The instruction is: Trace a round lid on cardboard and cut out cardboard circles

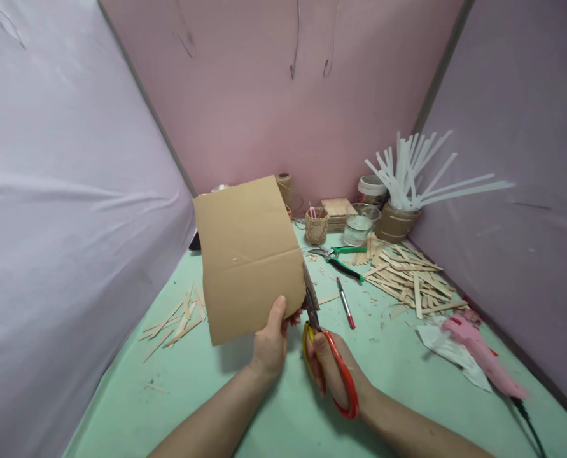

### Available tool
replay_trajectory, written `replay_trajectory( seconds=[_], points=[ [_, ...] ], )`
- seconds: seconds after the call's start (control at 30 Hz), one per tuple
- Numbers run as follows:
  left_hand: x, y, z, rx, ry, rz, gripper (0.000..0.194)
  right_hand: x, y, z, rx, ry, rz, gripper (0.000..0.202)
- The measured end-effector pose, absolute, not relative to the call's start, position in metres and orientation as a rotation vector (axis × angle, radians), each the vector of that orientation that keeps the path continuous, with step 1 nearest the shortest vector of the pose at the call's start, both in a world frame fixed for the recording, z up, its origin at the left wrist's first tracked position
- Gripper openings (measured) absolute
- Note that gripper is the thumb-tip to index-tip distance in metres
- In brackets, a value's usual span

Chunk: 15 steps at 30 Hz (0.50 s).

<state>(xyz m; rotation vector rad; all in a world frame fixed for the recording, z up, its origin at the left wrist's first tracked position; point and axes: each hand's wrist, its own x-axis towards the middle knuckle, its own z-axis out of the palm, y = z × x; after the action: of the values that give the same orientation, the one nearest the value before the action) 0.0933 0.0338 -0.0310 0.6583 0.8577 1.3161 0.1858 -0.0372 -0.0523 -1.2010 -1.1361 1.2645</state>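
A brown cardboard sheet (247, 248) with a crease across it is raised above the green table (192, 401). My left hand (272, 337) grips its lower right part, thumb on the front face and fingers behind. My right hand (333, 369) is closed through the red and yellow handles of a pair of scissors (345, 381). The scissor blades point up along the sheet's right edge, where a narrow strip of cardboard (310, 286) stands beside them. Whether the blades are fully closed is hard to tell.
Wooden sticks (417, 277) are heaped at the right, near green-handled pruners (347, 264) and a red pen (345, 303). A pink glue gun (486, 356) lies far right. Behind stand a glass bowl (359, 226), a twine-wrapped cup (316, 228) and a pot (398, 222) of white strips.
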Motion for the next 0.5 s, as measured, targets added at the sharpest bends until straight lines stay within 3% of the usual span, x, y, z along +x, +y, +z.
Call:
replay_trajectory(
  seconds=[0.27, 0.5],
  points=[
    [0.082, 0.038, -0.029, 0.686, 0.866, 1.375, 0.02, 0.19, -0.035, -0.056, -1.085, -1.182, 1.376, 0.065],
    [0.08, 0.03, -0.035, 0.696, 0.931, 1.265, 0.03, 0.196, -0.036, -0.056, -1.109, -1.185, 1.393, 0.068]
  ],
)
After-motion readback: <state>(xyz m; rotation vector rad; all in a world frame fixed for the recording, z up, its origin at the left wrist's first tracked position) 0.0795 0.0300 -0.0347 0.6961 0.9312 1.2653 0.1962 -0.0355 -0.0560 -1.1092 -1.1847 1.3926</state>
